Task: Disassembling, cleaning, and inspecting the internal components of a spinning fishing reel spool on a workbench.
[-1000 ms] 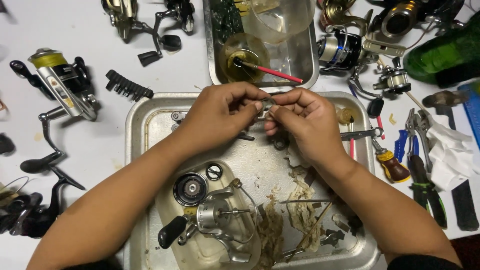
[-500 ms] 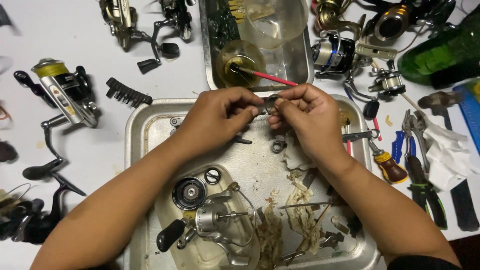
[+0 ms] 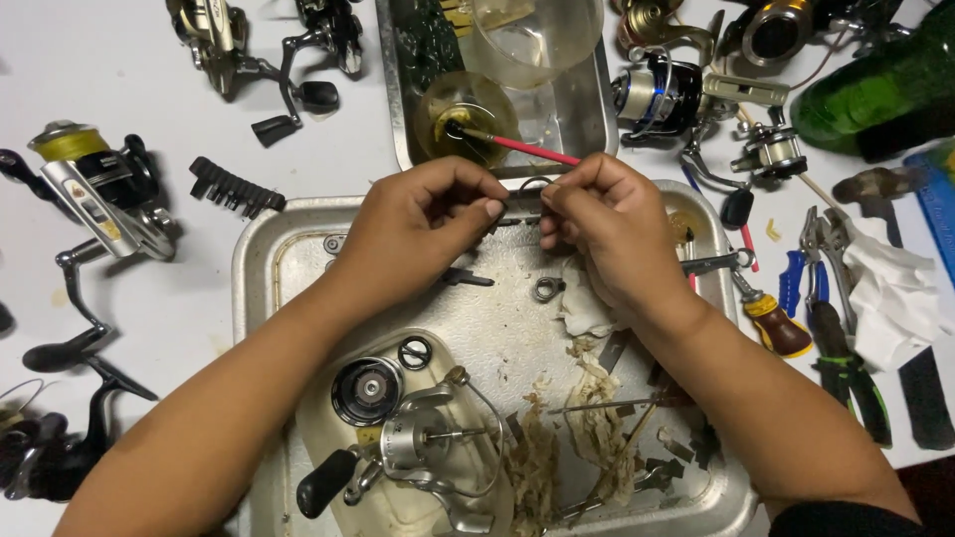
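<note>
Both hands pinched one small metal part over a steel tray of reel pieces

The left hand (image 3: 423,224) and the right hand (image 3: 607,224) met fingertip to fingertip at 12 o'clock of the metal tray (image 3: 261,261), each clenched on an end of a small dark metal part (image 3: 519,202), mostly hidden by the fingers. In the tray, a stripped silver fishing reel (image 3: 423,452) lay at 7 o'clock beside a round black spool (image 3: 367,390), with greasy paper scraps (image 3: 597,428) at 5 o'clock and a small metal ring (image 3: 546,289) just under the right hand. Beyond the tray at 12 o'clock stood a second tray (image 3: 587,109) with a red-handled brush (image 3: 527,150) in a small cup. On the white tabletop (image 3: 129,80), pliers (image 3: 841,338) lay at 3 o'clock and a yellow-spooled reel (image 3: 90,179) at 9 o'clock
</note>
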